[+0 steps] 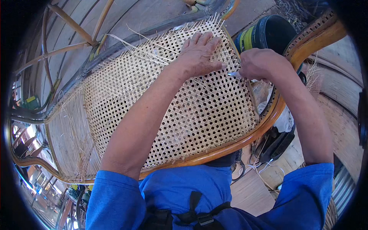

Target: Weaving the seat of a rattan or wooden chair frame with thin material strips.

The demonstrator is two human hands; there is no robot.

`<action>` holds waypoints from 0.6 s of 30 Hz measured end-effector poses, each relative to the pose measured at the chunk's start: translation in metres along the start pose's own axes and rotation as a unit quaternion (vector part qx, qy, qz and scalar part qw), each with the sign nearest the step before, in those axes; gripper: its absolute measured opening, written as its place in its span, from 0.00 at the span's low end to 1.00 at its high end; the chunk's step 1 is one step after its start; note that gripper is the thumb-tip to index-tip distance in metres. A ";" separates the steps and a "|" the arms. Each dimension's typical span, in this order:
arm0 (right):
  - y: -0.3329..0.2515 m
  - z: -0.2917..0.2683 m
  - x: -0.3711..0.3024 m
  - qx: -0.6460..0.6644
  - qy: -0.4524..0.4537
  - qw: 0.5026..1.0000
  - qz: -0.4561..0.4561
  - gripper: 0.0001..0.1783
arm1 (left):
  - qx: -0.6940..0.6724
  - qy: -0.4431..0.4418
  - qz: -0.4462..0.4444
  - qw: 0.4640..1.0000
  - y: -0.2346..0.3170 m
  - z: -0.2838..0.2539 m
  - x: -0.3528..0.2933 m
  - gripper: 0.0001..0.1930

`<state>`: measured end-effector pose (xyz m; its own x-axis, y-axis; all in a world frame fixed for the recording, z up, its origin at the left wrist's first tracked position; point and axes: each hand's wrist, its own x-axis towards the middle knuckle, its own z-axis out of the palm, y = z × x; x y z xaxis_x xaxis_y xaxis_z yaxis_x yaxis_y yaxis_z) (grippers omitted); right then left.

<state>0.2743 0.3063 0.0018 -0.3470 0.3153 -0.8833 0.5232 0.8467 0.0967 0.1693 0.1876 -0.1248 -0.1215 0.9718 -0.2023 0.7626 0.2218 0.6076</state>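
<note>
Here, hands (199,55) on cane webbing (184,111)

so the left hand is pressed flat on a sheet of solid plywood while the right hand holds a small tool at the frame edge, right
Not quite. In the head view the left hand lies flat on a woven cane panel full of small open holes, not solid plywood. The rest holds: the right hand grips a small metal-tipped tool at the edge of the curved wooden frame.

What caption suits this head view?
Left hand pressed flat on woven cane panel; right hand holding a small metal tool at its wooden frame.
</note>
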 end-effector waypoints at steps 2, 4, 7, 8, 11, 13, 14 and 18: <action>0.004 0.011 -0.009 -0.027 0.158 0.986 -0.034 0.18 | -0.004 -0.003 -0.002 1.000 0.000 0.000 0.000 0.43; 0.013 0.018 -0.022 0.027 0.197 0.977 -0.072 0.17 | -0.011 -0.024 -0.009 1.000 0.001 -0.003 0.001 0.44; 0.014 0.043 -0.050 0.177 0.243 0.949 -0.096 0.15 | -0.005 -0.035 -0.009 0.999 0.004 -0.009 0.001 0.50; 0.012 0.052 -0.058 0.276 0.265 0.918 -0.105 0.14 | -0.003 -0.050 -0.012 0.999 0.006 -0.010 0.002 0.52; 0.002 0.081 -0.077 0.420 0.127 0.898 -0.027 0.13 | 0.030 -0.033 -0.005 0.999 0.013 -0.008 0.000 0.55; -0.008 0.096 -0.079 0.410 0.188 0.891 -0.050 0.12 | 0.042 -0.037 -0.016 0.998 0.014 -0.003 0.000 0.55; -0.011 0.101 -0.079 0.388 0.224 0.893 -0.039 0.12 | 0.052 -0.011 -0.017 0.998 0.013 0.000 0.000 0.55; -0.010 0.098 -0.076 0.275 0.233 0.933 -0.014 0.12 | -0.070 0.012 -0.006 0.997 0.003 -0.001 -0.003 0.46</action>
<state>0.3711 0.2317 0.0230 -0.6007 0.5562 -0.5742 0.7839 0.5509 -0.2865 0.1712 0.1859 -0.1216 -0.1472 0.9701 -0.1930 0.6647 0.2416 0.7070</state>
